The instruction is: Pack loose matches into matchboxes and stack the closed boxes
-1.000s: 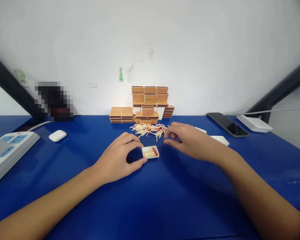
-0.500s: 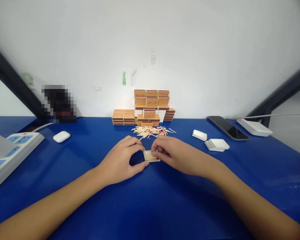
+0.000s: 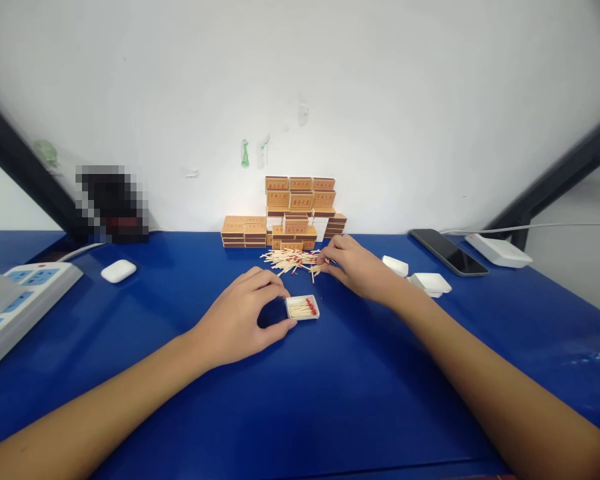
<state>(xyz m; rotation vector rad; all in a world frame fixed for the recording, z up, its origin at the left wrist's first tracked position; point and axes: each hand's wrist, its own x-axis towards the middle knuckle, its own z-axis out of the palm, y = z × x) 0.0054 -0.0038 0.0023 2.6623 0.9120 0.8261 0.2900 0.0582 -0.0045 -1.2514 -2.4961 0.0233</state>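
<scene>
A small white matchbox tray [image 3: 303, 316] lies on the blue table, partly filled with red-tipped matches [image 3: 303, 308]. My left hand [image 3: 250, 313] grips its left end, thumb at the near corner and fingers at the far one. Farther back, my right hand [image 3: 353, 267] is at the right side of a loose match pile [image 3: 290, 259], its fingertips pinched around matches there. How many it has is hidden by the fingers. Behind the pile stand stacked matchboxes [image 3: 300, 200] with yellow and red labels.
White trays [image 3: 431, 283] and a phone [image 3: 447, 252] lie at the right, near a white flat box [image 3: 499, 251]. A white earbud case [image 3: 119, 271] and a power strip [image 3: 30, 293] are at the left. A wall [image 3: 380, 120] rises behind.
My right hand has moved from the tray back and right to the match pile, uncovering the matches inside the tray. My left hand still grips the tray. The view has shifted slightly.
</scene>
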